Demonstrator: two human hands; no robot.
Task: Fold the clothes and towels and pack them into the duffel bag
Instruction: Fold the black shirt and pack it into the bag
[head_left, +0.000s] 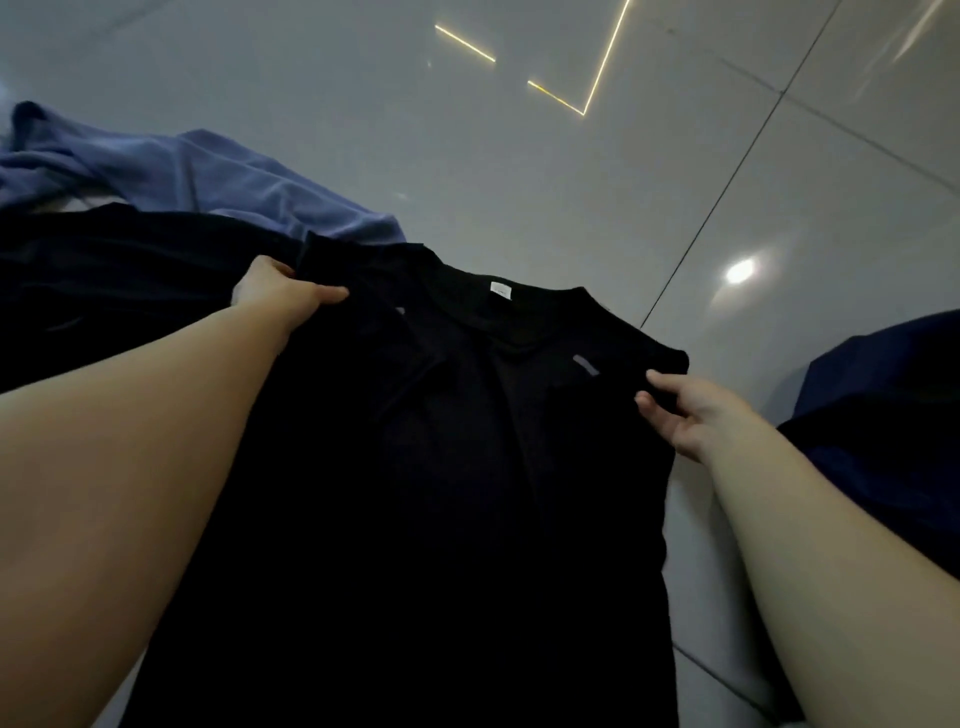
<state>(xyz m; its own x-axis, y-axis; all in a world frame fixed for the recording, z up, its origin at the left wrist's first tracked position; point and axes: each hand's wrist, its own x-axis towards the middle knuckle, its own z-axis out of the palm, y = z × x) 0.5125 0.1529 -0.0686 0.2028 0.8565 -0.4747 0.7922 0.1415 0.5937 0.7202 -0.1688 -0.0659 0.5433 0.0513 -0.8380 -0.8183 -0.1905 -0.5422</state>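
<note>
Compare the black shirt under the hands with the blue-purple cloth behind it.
The black shirt is spread fairly flat with its collar and white tag showing; the blue-purple cloth lies crumpled in folds. The shirt is near black, the cloth a lighter blue-purple. The left hand grips the shirt's shoulder and the right hand touches its other shoulder; no hand touches the cloth. Both lie on the glossy tiled floor, unfolded.
</note>
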